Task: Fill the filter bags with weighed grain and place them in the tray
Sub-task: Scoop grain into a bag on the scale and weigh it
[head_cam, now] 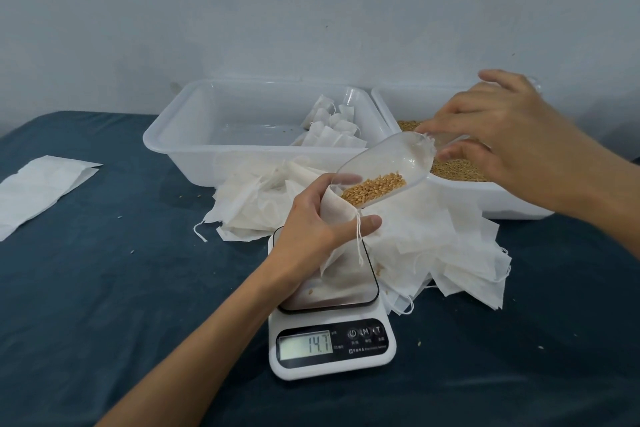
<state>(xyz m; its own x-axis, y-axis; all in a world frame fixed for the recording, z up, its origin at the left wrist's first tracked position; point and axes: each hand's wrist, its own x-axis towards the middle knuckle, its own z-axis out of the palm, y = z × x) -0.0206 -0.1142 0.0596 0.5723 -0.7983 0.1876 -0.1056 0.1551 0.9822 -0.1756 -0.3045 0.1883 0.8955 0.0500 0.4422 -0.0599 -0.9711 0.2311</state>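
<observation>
While the kitchen scale (330, 329) sits closest on the dark blue surface (104, 288), its display reads 14.7 and a few loose grains lie on the steel plate. Right above it, the left hand (311, 222) grips an open filter bag (337, 239) by the mouth, fingers curled round it and thumb stretched across the front, drawstring dangling down. A clear plastic scoop (384, 170) is tipped into that mouth with a small heap of grain (374, 188) at its front lip, and the right hand (491, 128) pinches the scoop's handle end. Under all that there's a messy pile of empty bags (433, 239) spread out, plus a flat white sheet (38, 191) off to the left. Further back, the white tray (194, 146) has a handful of filled bags (332, 125) in its right end, and just beside it on the right is a white tub (485, 198) holding more grain.
</observation>
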